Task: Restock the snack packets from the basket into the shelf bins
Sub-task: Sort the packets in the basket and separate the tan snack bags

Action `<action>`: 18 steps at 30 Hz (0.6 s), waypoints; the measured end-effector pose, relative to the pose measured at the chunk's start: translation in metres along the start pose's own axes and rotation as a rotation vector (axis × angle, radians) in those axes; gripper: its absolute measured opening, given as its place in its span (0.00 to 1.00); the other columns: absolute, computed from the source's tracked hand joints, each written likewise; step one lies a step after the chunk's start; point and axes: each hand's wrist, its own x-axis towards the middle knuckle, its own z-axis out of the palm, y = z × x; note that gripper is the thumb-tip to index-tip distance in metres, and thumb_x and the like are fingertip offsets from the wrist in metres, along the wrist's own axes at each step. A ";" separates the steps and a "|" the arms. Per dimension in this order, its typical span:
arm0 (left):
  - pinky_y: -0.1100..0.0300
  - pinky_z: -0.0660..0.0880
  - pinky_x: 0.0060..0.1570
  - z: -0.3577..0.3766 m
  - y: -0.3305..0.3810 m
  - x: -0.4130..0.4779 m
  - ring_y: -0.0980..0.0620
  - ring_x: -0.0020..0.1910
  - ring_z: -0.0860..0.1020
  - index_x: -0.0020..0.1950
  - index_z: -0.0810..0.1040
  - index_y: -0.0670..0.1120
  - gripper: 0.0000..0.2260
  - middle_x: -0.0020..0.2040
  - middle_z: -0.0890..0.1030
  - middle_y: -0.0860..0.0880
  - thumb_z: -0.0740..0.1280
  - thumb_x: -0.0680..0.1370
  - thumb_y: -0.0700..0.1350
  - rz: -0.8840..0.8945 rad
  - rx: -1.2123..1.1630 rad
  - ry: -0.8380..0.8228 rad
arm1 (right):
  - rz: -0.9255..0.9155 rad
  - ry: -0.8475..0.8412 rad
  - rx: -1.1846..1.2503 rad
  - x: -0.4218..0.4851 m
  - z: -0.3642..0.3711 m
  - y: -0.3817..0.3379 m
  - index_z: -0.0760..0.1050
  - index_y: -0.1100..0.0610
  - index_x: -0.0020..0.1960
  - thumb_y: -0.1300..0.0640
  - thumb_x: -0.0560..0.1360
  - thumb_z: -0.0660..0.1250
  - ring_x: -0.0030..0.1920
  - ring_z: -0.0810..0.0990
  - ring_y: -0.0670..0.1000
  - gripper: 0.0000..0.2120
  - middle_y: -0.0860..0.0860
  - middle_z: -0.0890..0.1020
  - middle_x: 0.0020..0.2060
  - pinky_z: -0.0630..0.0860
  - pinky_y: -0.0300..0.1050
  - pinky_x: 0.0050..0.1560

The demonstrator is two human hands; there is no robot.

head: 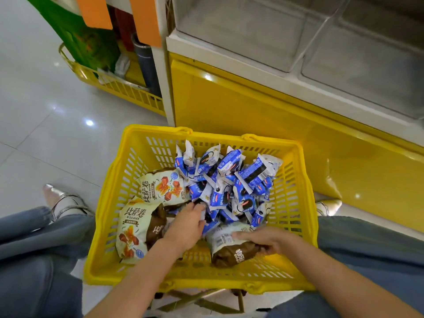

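Observation:
A yellow plastic basket [298, 203] stands in front of me, between my knees. A heap of several small blue-and-white snack packets [227, 180] fills its far half. Cream-and-brown snack bags [133, 228] lie along its left side. My left hand [187, 226] reaches into the near edge of the blue packets, fingers curled among them; whether it holds one I cannot tell. My right hand [263, 241] grips a brown-and-white bag [229, 249] lying at the basket's near right. Clear empty shelf bins [252, 33] sit above and behind the basket.
The shelf unit has a glossy yellow base panel [252, 115] just behind the basket. Another yellow basket [119, 86] with a green bag stands at the far left on the white tiled floor. My jeans-clad legs and pointed shoes flank the basket.

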 end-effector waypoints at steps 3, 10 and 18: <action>0.60 0.69 0.55 -0.004 0.005 -0.015 0.54 0.54 0.71 0.65 0.70 0.48 0.13 0.57 0.71 0.49 0.57 0.81 0.47 0.006 -0.106 0.035 | -0.058 -0.039 -0.090 -0.036 -0.017 -0.008 0.73 0.55 0.44 0.38 0.66 0.71 0.31 0.69 0.43 0.21 0.47 0.75 0.33 0.65 0.31 0.27; 0.62 0.79 0.40 -0.042 0.021 -0.065 0.54 0.47 0.82 0.57 0.70 0.52 0.18 0.54 0.80 0.49 0.71 0.71 0.53 -0.179 -1.071 -0.251 | -0.523 0.155 -0.105 -0.092 -0.006 -0.025 0.67 0.48 0.64 0.37 0.57 0.73 0.59 0.76 0.48 0.39 0.45 0.73 0.62 0.73 0.46 0.62; 0.71 0.74 0.45 -0.081 0.009 -0.083 0.66 0.48 0.78 0.54 0.72 0.56 0.15 0.51 0.80 0.59 0.72 0.71 0.52 0.007 -1.003 0.318 | -0.832 0.037 0.276 -0.117 0.049 -0.055 0.70 0.49 0.64 0.43 0.67 0.68 0.53 0.81 0.42 0.28 0.42 0.80 0.56 0.78 0.34 0.45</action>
